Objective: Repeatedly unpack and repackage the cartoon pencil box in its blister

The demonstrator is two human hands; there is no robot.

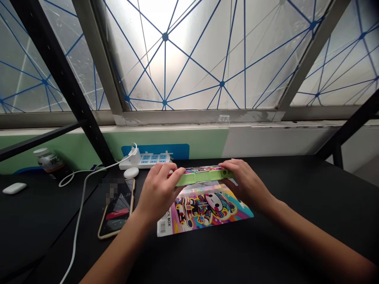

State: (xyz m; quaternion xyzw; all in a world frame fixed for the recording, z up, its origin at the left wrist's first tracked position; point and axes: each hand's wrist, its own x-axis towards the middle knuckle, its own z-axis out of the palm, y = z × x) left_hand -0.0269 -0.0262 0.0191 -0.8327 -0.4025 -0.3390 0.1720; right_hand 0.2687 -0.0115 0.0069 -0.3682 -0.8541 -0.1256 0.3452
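A pencil box (pixel 204 177) with a light green edge and a colourful printed top is held level between my two hands. My left hand (pixel 162 189) grips its left end, thumb along the near edge. At the right end my right hand (pixel 244 183) closes round the corner, fingers on top and thumb below. Under the box lies a bright printed sheet (pixel 204 209) with a cartoon figure, a barcode and the partly covered words "PENCIL BOX". Whether the sheet touches the box I cannot tell. The box's underside is hidden.
Left of my hands lies a phone (pixel 117 209), with a white earbud case (pixel 131 172) above it. A power strip (pixel 145 159) stands by the wall, its white cable (pixel 79 221) crossing the black desk (pixel 299 189). A dark bottle (pixel 53 163) leans further left.
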